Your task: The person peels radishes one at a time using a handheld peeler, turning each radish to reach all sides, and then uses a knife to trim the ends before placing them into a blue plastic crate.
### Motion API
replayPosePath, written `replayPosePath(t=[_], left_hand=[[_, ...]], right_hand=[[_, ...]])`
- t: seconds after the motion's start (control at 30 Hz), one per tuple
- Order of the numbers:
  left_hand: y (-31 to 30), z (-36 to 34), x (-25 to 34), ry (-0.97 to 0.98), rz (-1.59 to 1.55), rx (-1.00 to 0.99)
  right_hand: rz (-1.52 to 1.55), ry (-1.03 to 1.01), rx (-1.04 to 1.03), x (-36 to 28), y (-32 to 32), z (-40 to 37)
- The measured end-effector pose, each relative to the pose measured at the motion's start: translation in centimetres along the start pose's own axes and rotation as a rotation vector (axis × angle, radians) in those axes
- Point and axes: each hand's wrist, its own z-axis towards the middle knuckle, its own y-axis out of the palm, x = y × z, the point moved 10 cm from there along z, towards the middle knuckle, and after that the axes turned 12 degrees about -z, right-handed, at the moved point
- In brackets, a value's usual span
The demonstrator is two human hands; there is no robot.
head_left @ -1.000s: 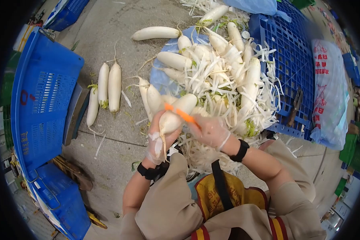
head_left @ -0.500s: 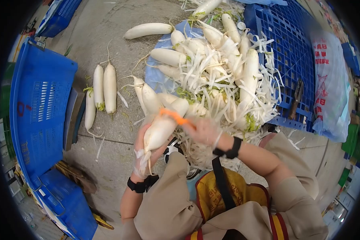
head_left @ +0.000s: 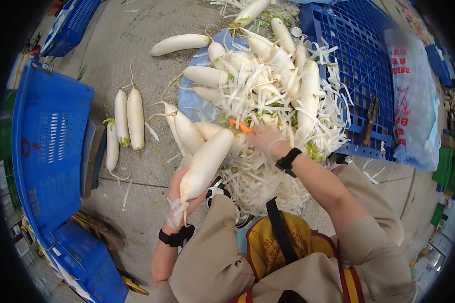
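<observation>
A white radish (head_left: 207, 162) rests in my left hand (head_left: 179, 184), its rooted end down by my wrist and its thick end pointing up and right. My right hand (head_left: 265, 140) is closed around an orange peeler (head_left: 241, 126), held apart from the radish, over the heap. Both hands have thin clear gloves. Beyond the held radish lie more radishes (head_left: 187, 132), close to its upper end. Long white peelings (head_left: 260, 184) are piled beneath and around my right hand, mixed with whole radishes and green leaf stubs.
Three radishes (head_left: 135, 118) lie on the concrete at left, beside a large blue crate (head_left: 55, 136). Another radish (head_left: 179, 44) lies at the top. A blue plastic pallet (head_left: 356, 65) and a clear bag with red print (head_left: 409, 101) stand at right.
My right hand has moved right with the peeler, off the radish and out over the peelings. My left hand still holds the radish, and the whole view has shifted slightly.
</observation>
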Motion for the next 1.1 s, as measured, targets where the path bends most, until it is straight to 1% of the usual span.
replayPosePath(t=[0.03, 0.1, 0.13, 0.17, 0.23, 0.27, 0.3, 0.33, 0.37, 0.4, 0.43, 0.5, 0.53, 0.57, 0.63, 0.67, 0.73, 0.77, 0.83, 0.87, 0.93, 0.97, 1.0, 1.03, 1.07, 1.1], left_hand=[[0.1, 0.0, -0.4, -0.008, 0.002, -0.049], [-0.1, -0.3, -2.0, -0.024, -0.05, -0.04], [0.0, -0.7, -2.5, -0.049, -0.099, -0.051], [0.0, -0.8, -2.4, -0.054, -0.101, -0.059], [0.2, -0.5, -0.6, 0.045, 0.058, -0.115], [0.2, -0.6, -0.9, 0.053, 0.059, -0.112], [0.1, -0.7, -1.8, -0.004, -0.01, -0.094], [-0.1, -0.8, -2.7, -0.066, -0.079, -0.08], [-0.6, -0.8, -2.9, -0.064, -0.076, -0.078], [-0.3, 0.1, -1.2, 0.005, 0.021, -0.12], [0.1, 0.7, 0.4, 0.069, 0.115, -0.168], [0.5, 2.4, 2.6, 0.076, 0.126, -0.21], [1.0, 3.0, 3.3, 0.092, 0.145, -0.245], [1.4, 3.4, 3.5, 0.092, 0.15, -0.243], [1.3, 4.3, 3.3, -0.021, 0.025, -0.087], [2.3, 4.2, 3.4, -0.019, 0.026, -0.085], [1.4, 3.9, 2.4, -0.057, -0.403, 0.198], [1.3, 4.0, 2.5, -0.053, -0.404, 0.203], [1.7, 3.9, 1.7, -0.153, -0.338, 0.161], [1.5, 3.8, 1.7, -0.153, -0.334, 0.172], [1.7, 4.0, 0.9, -0.208, -0.342, 0.147], [1.5, 4.1, 0.5, -0.209, -0.339, 0.153], [1.6, 4.2, 0.7, -0.152, -0.351, 0.14], [1.8, 4.2, 1.1, -0.093, -0.365, 0.124], [1.8, 4.0, 0.9, -0.163, -0.434, 0.154], [1.7, 4.3, 1.3, -0.162, -0.437, 0.152]], right_hand=[[0.002, 0.0, 0.003, -1.0, -0.5, -1.2], [0.006, -0.218, 0.134, -5.0, -1.8, -5.2], [0.126, -0.413, 0.157, -7.1, -1.4, -7.5], [0.132, -0.405, 0.154, -6.9, -0.8, -6.9], [0.081, -0.204, 0.163, -4.8, -0.5, -4.1], [0.095, -0.12, 0.092, -3.0, -1.2, -3.0], [0.095, -0.124, 0.101, -2.6, -1.9, -2.6], [0.092, -0.053, 0.084, -1.7, -1.8, -2.1], [0.084, 0.016, 0.063, -1.0, -1.6, -1.7], [0.129, -0.074, 0.112, -2.3, -1.5, -1.9], [0.125, -0.073, 0.107, -2.9, -0.1, -2.3], [0.416, -0.242, 0.314, -5.2, 0.4, -4.0], [0.543, -0.263, 0.279, -5.6, 1.2, -4.0], [0.544, -0.268, 0.279, -5.8, 1.4, -4.0], [0.59, -0.2, 0.284, -5.5, 1.2, -3.8], [0.589, -0.203, 0.285, -5.6, 1.0, -3.9], [0.575, -0.216, 0.256, -6.1, 0.3, -3.9], [0.57, -0.221, 0.257, -5.9, 0.6, -3.2], [0.466, -0.262, 0.383, -6.3, -0.2, -2.8], [0.462, -0.273, 0.377, -6.0, 0.2, -3.0], [0.321, -0.424, 0.436, -8.9, -3.3, -8.7], [0.276, -0.6, 0.522, -11.0, -4.7, -12.5], [0.227, -0.774, 0.605, -12.7, -5.7, -16.3], [0.224, -0.775, 0.6, -13.2, -6.3, -18.0], [0.107, -0.774, 0.586, -13.9, -6.5, -19.3], [-0.009, -0.77, 0.572, -14.3, -6.4, -19.9]])
